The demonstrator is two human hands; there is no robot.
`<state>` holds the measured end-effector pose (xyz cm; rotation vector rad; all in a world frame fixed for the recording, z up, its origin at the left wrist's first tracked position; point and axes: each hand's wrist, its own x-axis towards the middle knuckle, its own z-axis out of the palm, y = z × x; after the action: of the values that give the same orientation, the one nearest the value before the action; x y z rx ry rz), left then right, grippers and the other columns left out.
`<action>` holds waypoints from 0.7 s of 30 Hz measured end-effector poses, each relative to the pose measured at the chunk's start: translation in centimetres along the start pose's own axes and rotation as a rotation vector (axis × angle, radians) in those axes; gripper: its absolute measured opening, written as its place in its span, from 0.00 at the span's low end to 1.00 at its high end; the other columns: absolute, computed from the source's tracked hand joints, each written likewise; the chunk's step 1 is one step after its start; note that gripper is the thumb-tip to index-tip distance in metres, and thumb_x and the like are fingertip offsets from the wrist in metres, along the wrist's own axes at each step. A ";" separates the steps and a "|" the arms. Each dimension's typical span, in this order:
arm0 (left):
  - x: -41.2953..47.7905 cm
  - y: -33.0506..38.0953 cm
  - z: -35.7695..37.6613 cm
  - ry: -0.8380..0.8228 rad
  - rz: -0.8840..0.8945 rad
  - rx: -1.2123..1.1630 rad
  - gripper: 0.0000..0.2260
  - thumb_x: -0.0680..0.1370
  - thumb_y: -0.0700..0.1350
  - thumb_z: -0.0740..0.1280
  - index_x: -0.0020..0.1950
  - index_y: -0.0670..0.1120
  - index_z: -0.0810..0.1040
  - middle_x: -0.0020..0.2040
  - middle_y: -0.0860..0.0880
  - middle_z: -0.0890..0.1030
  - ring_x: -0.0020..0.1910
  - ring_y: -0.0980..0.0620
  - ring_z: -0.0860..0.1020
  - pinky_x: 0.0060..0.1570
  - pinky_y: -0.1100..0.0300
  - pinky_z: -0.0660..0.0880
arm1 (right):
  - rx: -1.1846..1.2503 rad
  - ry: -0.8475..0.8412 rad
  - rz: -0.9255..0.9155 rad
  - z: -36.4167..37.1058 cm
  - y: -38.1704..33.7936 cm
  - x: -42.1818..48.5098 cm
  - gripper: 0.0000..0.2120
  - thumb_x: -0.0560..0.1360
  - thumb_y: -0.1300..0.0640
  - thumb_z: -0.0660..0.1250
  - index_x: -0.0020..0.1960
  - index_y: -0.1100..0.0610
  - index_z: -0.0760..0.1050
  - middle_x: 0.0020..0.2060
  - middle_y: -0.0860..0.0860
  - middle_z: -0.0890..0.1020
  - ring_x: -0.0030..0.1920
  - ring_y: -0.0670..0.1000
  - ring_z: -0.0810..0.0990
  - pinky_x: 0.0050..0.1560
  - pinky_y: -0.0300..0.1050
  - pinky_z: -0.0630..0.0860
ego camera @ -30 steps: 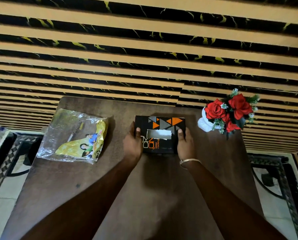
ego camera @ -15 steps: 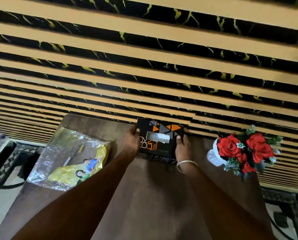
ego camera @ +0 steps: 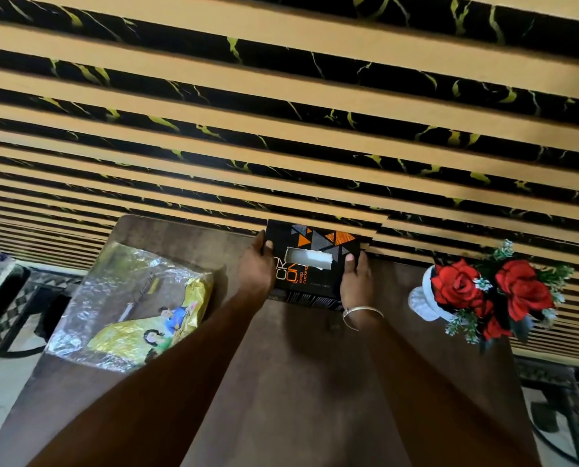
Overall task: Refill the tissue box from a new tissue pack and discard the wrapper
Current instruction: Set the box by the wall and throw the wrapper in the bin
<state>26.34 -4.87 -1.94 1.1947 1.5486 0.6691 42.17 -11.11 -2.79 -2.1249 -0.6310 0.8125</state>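
A: While the tissue box (ego camera: 311, 261) is being gripped at both ends, the left hand (ego camera: 256, 264) is being closed around its left side, thumb laid on top.

B: And the right hand (ego camera: 355, 276) is being clamped on the right side, a bangle (ego camera: 362, 311) being worn at that wrist. White tissue is being shown through the torn slot.

A: The box is being held at the far edge of the brown table (ego camera: 298, 382), against the striped wall (ego camera: 281, 112).

B: The wrapper (ego camera: 129, 305), clear and yellow, is being left flat on the table's left part, apart from the box. A vase of red roses (ego camera: 483, 291) is being kept at the right.
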 end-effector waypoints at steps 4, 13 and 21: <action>-0.5 0.6 -0.6 -0.060 -0.006 -0.035 0.17 0.85 0.50 0.57 0.73 0.48 0.69 0.52 0.50 0.79 0.52 0.48 0.81 0.51 0.47 0.81 | -0.070 -0.031 0.013 -0.3 -0.4 -0.3 0.26 0.85 0.49 0.50 0.81 0.55 0.52 0.78 0.59 0.61 0.77 0.62 0.62 0.74 0.55 0.61; -1.3 -2.3 -12.7 0.317 0.152 0.502 0.31 0.79 0.47 0.66 0.79 0.51 0.58 0.80 0.42 0.57 0.77 0.35 0.59 0.74 0.36 0.60 | -0.575 0.144 -0.830 4.3 -3.7 -10.0 0.32 0.77 0.45 0.64 0.78 0.52 0.60 0.69 0.55 0.63 0.68 0.57 0.67 0.65 0.55 0.70; -1.4 -8.2 -23.3 0.194 -0.242 0.789 0.46 0.71 0.57 0.75 0.81 0.57 0.50 0.82 0.44 0.43 0.79 0.35 0.44 0.73 0.33 0.49 | -0.769 -0.522 -0.781 13.9 -4.7 -15.4 0.57 0.66 0.37 0.75 0.81 0.54 0.46 0.77 0.58 0.52 0.76 0.61 0.56 0.72 0.57 0.64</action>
<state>1.65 -5.53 -1.01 1.4903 2.1784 -0.0168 21.02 -11.81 -0.87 -1.9654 -2.1593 0.7121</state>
